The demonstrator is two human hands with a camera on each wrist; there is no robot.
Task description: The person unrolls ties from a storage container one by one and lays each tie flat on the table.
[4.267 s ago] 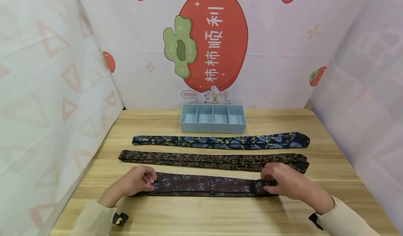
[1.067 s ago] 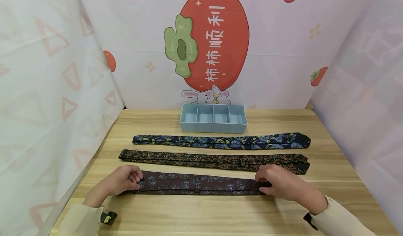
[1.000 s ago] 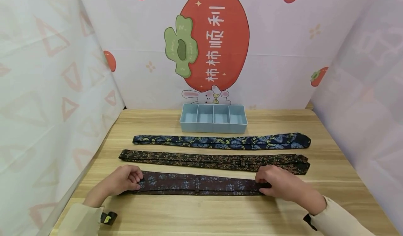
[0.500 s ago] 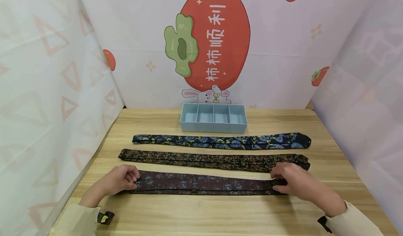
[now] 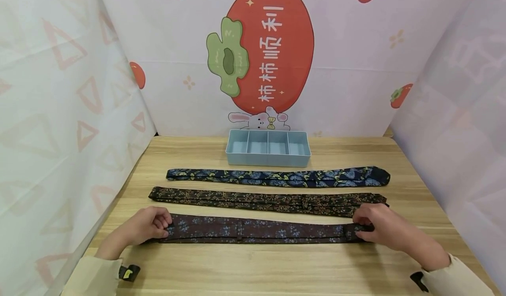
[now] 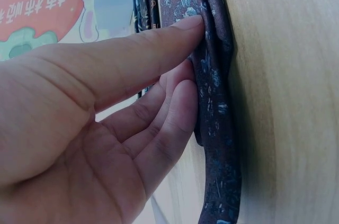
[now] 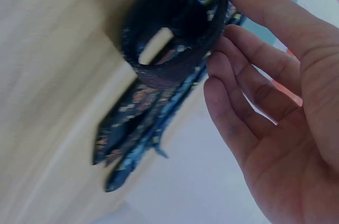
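A dark maroon necktie [image 5: 261, 231] with small blue flowers lies folded lengthwise across the near part of the table. Its left end is pinched by my left hand [image 5: 148, 226]; in the left wrist view the thumb presses the cloth [image 6: 185, 1] and the other fingers curl at its edge. At the right end, my right hand [image 5: 387, 228] pinches the tie between thumb and fingers. There the cloth curves round in an open loop [image 7: 164, 73], seen in the right wrist view. Farther back lie a black necktie with a brown-gold pattern [image 5: 245, 200] and a navy paisley necktie [image 5: 272, 177].
A light blue tray [image 5: 269, 160] with several compartments stands at the back of the wooden table [image 5: 253, 269]. Printed white cloth [image 5: 348, 98] hangs behind it, and cloth walls flank both sides.
The right hand has slid right along the maroon tie, while the left has shifted slightly left. The hands are farther apart, with more of the tie stretched between them. The other ties stay put.
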